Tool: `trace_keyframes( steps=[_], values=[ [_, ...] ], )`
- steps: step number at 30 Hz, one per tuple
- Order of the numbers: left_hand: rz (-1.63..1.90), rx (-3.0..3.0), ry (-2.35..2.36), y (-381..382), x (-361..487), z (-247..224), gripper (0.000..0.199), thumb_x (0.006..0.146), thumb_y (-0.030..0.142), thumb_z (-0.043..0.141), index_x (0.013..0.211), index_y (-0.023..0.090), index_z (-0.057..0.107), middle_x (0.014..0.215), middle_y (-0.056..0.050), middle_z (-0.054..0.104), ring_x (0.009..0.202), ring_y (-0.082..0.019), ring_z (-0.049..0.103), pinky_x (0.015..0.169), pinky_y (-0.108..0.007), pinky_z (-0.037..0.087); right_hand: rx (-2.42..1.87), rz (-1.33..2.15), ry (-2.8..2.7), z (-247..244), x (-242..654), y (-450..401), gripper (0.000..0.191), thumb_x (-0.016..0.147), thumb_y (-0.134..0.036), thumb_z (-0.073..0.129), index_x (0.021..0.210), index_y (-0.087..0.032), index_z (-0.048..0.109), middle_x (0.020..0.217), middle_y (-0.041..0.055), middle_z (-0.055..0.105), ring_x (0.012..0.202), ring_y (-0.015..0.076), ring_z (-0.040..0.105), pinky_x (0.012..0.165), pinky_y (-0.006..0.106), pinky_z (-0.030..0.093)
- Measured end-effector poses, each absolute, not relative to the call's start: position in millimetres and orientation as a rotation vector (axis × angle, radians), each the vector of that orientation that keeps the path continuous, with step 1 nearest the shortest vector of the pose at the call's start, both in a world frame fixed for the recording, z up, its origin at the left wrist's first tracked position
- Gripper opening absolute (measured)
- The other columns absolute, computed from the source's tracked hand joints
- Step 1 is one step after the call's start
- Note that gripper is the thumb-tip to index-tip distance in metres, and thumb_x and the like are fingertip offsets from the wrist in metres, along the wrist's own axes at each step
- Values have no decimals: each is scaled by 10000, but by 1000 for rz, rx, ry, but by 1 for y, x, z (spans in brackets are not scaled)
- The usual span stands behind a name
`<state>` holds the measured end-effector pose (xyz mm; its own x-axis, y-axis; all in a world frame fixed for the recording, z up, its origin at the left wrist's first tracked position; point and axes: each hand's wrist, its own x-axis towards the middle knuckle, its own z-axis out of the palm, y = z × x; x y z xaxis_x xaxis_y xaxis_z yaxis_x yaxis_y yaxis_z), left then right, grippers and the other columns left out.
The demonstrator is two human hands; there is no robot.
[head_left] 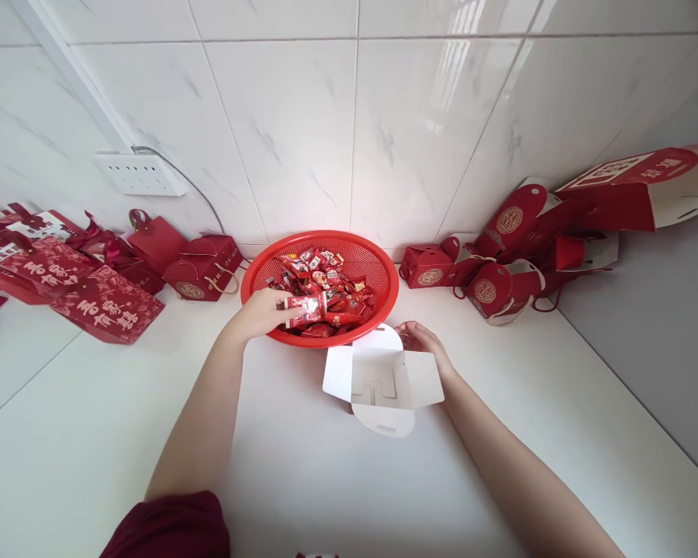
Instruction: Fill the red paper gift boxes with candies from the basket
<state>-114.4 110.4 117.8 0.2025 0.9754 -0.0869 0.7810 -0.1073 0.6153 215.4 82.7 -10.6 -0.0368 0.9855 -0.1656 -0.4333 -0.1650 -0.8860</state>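
My left hand [266, 311] pinches a red-and-white wrapped candy [305, 310] over the near left part of a red plastic basket [392, 288]. Red-wrapped candies [349, 298] lie heaped in that basket. Just in front of it stands a gift box [382, 381], its white inside facing up and its flaps spread outward; no candy shows in it. My right hand [422, 339] is at the box's far right side, behind the right flap. Its fingers are partly hidden there, curled against the box.
Red gift boxes with cord handles [203, 267] and printed red boxes [108, 306] stand along the left. More red boxes [503, 291] cluster at the right by a grey side panel [657, 333]. A power strip [139, 174] with a cable hangs on the tiled wall [302, 124] behind.
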Motion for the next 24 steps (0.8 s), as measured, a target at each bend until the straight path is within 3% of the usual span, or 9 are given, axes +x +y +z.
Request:
trace_keyframes(
  steps=[5, 7, 9, 13, 18, 24],
  values=[
    [968, 1489, 1299, 93, -99, 135, 408, 729, 481, 769, 988, 167, 740, 938, -68, 755, 888, -252, 698, 796, -331, 552, -1027, 1168, -806, 37, 236, 94, 242, 783, -458, 709, 794, -221, 660, 932, 9, 681, 787, 133, 609, 681, 240, 443],
    [1038, 1428, 1220, 83, -85, 141, 395, 727, 464, 784, 984, 166, 747, 951, -76, 760, 896, -256, 704, 832, -353, 559, -976, 1102, -860, 68, 232, 88, 217, 819, -446, 680, 811, -230, 666, 934, 8, 678, 798, 133, 612, 683, 239, 449],
    [1048, 1403, 1158, 73, -69, 144, 357, 739, 438, 784, 972, 169, 750, 961, -73, 761, 906, -250, 705, 846, -354, 560, -886, 1100, -1039, 98, 218, 77, 217, 866, -442, 636, 847, -230, 680, 962, 34, 686, 792, 150, 617, 680, 264, 470],
    [991, 1410, 1018, 59, -42, 141, 320, 765, 370, 771, 1006, 162, 733, 959, -60, 753, 919, -231, 694, 844, -337, 552, -871, 1344, -1396, 131, 183, 56, 332, 880, -469, 633, 1117, -238, 663, 1128, 73, 688, 936, 193, 642, 765, 311, 515],
    [982, 1429, 994, 50, -23, 133, 238, 817, 369, 724, 920, 156, 718, 801, -17, 715, 731, -167, 656, 650, -255, 509, -835, 1496, -1486, 121, 174, 55, 320, 803, -472, 727, 963, -196, 705, 919, 45, 710, 807, 169, 643, 689, 287, 518],
    [807, 1398, 863, 51, -18, 129, 268, 859, 369, 695, 1010, 157, 760, 949, -63, 761, 909, -210, 698, 807, -291, 533, -882, 1379, -1390, 119, 185, 59, 273, 786, -453, 753, 824, -185, 717, 741, 11, 661, 648, 119, 558, 578, 249, 459]
  ],
)
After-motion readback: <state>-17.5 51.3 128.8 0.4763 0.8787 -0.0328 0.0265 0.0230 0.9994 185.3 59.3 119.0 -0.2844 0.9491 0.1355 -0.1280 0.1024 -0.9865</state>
